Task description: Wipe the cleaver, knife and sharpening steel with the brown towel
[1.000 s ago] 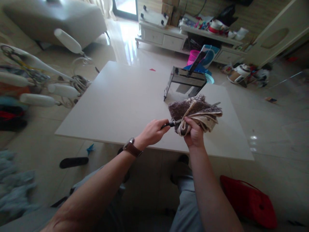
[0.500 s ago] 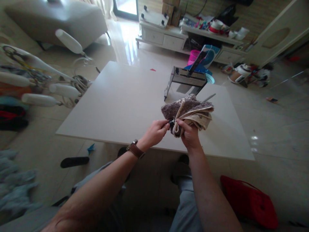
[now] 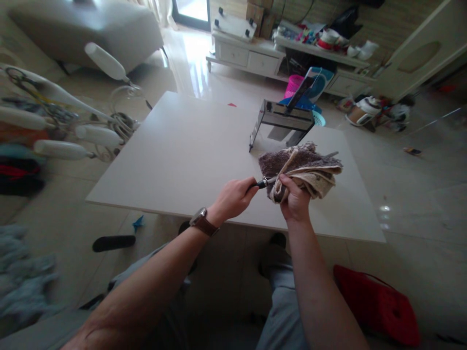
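Note:
My left hand [image 3: 239, 197] is closed around the black handle [image 3: 261, 184] of a slim rod with a shiny metal collar. A short stretch of the rod's grey shaft shows beside the collar, and its narrow tip [image 3: 332, 154] pokes out past the cloth on the far right. Whether it is a sharpening steel or a thin blade, I cannot tell. A folded brown-and-beige towel [image 3: 310, 170] wraps the middle of the shaft, pinched in my right hand [image 3: 296, 200] with the thumb on top. Both hands hover over the near edge of the white table [image 3: 175, 155].
Behind the towel stands a black-and-grey frame-like holder [image 3: 286, 116] on the table. A small red scrap [image 3: 232, 105] lies near the far edge. On the floor are a red bag [image 3: 375, 304] at right and white lamp arms [image 3: 105, 61] at left.
My right hand and the towel have slid right along the shaft, away from the handle. More of the handle and some grey shaft now show. My left hand has barely moved.

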Motion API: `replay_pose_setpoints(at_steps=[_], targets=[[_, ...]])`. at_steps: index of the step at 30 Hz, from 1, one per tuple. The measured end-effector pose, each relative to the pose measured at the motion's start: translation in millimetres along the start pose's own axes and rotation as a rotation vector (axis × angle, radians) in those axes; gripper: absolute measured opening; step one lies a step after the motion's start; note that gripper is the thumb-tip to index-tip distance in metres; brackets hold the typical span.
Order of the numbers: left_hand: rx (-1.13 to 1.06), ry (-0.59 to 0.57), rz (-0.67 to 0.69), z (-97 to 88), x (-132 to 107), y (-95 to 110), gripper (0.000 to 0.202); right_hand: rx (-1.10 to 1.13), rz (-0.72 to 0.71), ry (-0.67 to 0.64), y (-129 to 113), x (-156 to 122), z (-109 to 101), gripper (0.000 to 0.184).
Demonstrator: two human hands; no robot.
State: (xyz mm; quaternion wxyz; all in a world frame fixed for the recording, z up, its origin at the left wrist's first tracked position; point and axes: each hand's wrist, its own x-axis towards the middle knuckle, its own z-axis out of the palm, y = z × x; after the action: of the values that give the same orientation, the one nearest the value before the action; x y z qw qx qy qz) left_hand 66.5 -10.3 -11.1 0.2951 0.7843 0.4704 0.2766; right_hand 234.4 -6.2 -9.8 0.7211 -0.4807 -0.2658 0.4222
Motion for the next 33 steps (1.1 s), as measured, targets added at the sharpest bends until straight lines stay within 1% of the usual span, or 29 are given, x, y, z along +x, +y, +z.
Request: replay_pose_setpoints(at_steps=[2, 6, 9, 14, 17, 20, 25, 30, 33], targets=[[0.031, 0.008, -0.001, 2.1, -1, 1, 0.021, 0.009, 0.031, -0.005, 0, -1, 0, 0.026], [0.029, 0.042, -0.001, 5.7, -1, 4, 0.012, -0.001, 0.124, -0.106, 3, -6, 0, 0.028], [-0.021, 0.056, 0.002, 5.6, 0, 6, 0.01, -0.019, 0.139, -0.126, 7, -8, 1, 0.029], [-0.077, 0.034, 0.007, 2.4, 0, 6, 0.011, -0.03, 0.12, -0.083, 7, -8, 4, 0.029], [-0.077, 0.027, 0.027, 0.5, -1, 4, 0.012, -0.047, 0.064, -0.068, 5, -9, 5, 0.028], [-0.047, 0.024, 0.039, -1.9, 0, 2, 0.016, -0.041, -0.005, -0.023, 4, -6, 4, 0.026], [0.036, 0.007, 0.037, -8.1, 0, -3, 0.021, 0.019, -0.06, 0.074, 1, 2, 0, 0.027], [0.126, 0.061, -0.033, -11.6, 0, -6, 0.023, 0.05, -0.074, 0.156, -3, 8, -2, 0.027], [0.13, 0.086, -0.046, -11.2, 0, -8, 0.022, 0.058, -0.061, 0.169, -4, 10, -2, 0.027]])
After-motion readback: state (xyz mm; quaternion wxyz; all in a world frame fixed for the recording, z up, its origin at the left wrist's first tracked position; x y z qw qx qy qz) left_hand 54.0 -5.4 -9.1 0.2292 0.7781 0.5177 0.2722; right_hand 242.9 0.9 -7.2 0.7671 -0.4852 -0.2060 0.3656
